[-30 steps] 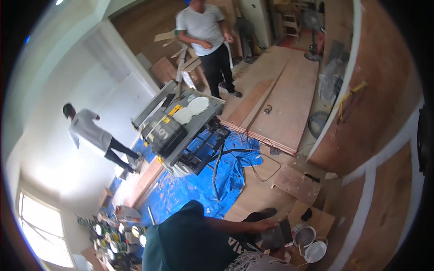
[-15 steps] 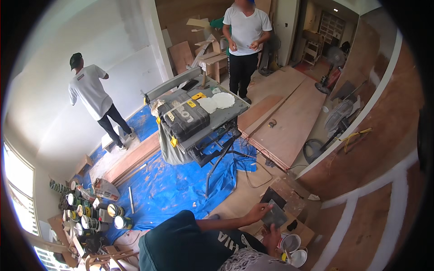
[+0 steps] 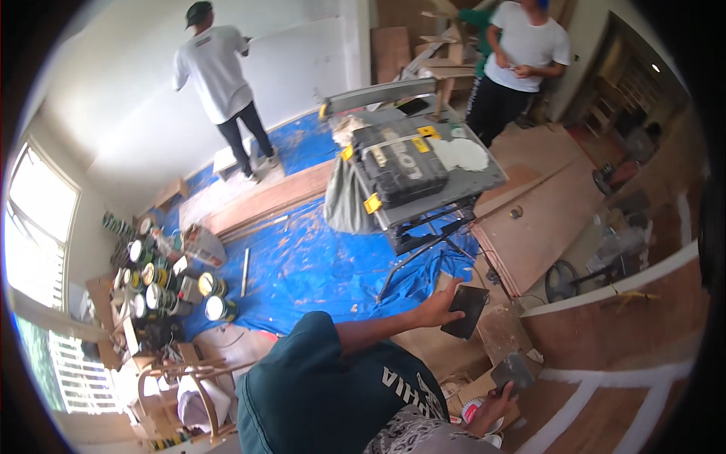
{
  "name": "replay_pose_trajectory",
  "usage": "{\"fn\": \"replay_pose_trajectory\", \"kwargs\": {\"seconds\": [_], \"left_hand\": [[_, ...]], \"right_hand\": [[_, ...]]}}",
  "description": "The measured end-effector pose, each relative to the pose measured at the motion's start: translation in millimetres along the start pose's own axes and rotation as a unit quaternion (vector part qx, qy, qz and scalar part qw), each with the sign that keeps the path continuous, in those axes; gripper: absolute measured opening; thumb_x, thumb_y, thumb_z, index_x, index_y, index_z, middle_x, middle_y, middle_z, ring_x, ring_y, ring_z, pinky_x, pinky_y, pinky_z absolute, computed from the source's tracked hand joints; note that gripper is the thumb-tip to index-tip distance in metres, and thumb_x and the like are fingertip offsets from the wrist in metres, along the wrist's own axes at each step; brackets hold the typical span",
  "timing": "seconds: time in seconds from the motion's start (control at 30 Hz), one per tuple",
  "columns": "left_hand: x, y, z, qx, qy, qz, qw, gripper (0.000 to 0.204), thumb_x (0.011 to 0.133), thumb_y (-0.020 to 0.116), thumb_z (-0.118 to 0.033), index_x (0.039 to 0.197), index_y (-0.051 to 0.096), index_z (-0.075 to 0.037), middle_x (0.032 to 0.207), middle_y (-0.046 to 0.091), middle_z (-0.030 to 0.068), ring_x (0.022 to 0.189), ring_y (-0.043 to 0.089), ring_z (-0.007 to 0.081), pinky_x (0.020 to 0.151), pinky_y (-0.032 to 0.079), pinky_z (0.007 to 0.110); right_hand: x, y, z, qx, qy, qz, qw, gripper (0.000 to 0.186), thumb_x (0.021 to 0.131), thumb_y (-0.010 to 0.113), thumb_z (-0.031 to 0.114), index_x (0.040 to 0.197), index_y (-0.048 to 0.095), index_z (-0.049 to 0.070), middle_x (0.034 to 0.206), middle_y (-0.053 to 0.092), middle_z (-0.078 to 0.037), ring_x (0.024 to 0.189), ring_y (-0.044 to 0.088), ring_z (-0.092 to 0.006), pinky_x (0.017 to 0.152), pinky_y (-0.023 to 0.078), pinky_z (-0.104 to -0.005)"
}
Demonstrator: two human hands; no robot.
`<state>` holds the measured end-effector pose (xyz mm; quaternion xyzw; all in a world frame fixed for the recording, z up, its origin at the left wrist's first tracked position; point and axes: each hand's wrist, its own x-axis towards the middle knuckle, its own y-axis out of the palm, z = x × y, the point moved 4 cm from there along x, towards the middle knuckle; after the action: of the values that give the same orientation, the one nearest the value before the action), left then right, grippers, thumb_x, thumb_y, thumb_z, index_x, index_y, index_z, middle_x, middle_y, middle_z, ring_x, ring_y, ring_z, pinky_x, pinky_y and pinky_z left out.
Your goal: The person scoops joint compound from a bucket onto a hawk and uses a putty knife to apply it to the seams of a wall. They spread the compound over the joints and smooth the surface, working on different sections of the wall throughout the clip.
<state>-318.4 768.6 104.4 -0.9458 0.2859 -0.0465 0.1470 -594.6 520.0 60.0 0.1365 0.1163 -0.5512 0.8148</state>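
My left hand reaches out to the right, its fingers gripping one edge of a dark, flat rectangular spreader plate. Lower down, my right hand is closed on the bottom edge of a grey, flat rectangular spreader plate. The two plates are apart. Just beside my right hand stands a white tub with a red label, partly hidden by my forearm. A second pale container shows below that hand.
A table saw carries a black tool case. Blue sheeting covers the floor. Paint cans crowd the left. Stacked boards lie right. One person faces the wall; another stands behind the saw.
My hands have moved apart; the left now holds the dark plate farther up, the right the grey plate lower down. The view has shifted, moving the surroundings rightward.
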Motion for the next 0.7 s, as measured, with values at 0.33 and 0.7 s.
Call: {"fn": "replay_pose_trajectory", "kwargs": {"seconds": [0.33, 0.7], "left_hand": [[-32.7, -71.8, 69.1, -0.326, -0.098, -0.085, 0.936, 0.053, 0.095, 0.061, -0.021, 0.138, 0.038, -0.001, 0.115, 0.062, 0.0064, 0.105, 0.059, 0.0145, 0.090, 0.049, 0.031], [106.3, -262.1, -7.5, -0.163, 0.005, -0.134, 0.977, 0.076, 0.087, 0.054, -0.025, 0.151, 0.020, 0.000, 0.147, 0.037, 0.0280, 0.129, 0.043, 0.0364, 0.108, 0.035, 0.039]], "right_hand": [[-9.3, 142.4, 10.0, -0.028, -0.053, 0.156, 0.986, 0.042, 0.094, 0.064, 0.023, 0.129, 0.054, 0.002, 0.120, 0.061, -0.012, 0.105, 0.060, -0.0220, 0.089, 0.048, -0.0358], [-101.4, 244.9, 69.0, -0.192, -0.237, 0.256, 0.917, 0.041, 0.099, 0.056, 0.023, 0.130, 0.049, -0.004, 0.119, 0.059, -0.014, 0.105, 0.057, -0.0211, 0.092, 0.044, -0.0333]]}}
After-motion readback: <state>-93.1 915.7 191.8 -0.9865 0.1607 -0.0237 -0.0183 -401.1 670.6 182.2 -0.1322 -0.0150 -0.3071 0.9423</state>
